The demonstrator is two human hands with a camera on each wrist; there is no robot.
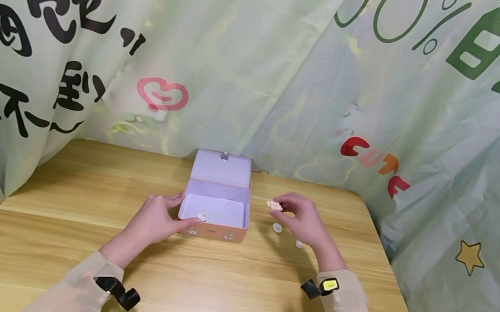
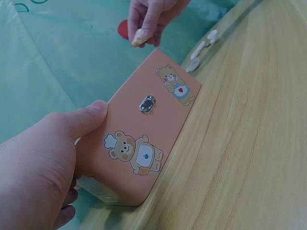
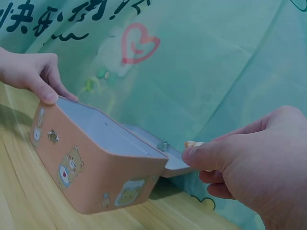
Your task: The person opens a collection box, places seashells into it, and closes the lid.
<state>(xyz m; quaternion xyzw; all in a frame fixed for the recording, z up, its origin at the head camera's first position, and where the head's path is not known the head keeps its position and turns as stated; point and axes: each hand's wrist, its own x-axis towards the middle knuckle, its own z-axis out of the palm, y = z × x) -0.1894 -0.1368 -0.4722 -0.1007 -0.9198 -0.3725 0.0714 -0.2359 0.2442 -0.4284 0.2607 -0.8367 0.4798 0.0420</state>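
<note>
An orange tin box [image 1: 212, 232] with bear pictures and a pale lavender inside stands on the table, its hinged lid [image 1: 222, 169] swung up and back. My left hand [image 1: 155, 220] grips the box's left front corner; the thumb lies at the front rim, the other fingers along the left side. To the right of the box, my right hand [image 1: 301, 219] pinches a small cream-and-orange patterned piece [image 1: 274, 205] between thumb and fingers, held above the table. One white disc [image 1: 202, 217] shows inside the box near the left thumb.
Two white discs [image 1: 277, 227] lie on the wooden table [image 1: 193, 286] under and beside the right hand. In the left wrist view, several white pieces [image 2: 194, 64] lie beyond the box. A printed curtain [image 1: 225, 56] hangs behind the table and along its sides.
</note>
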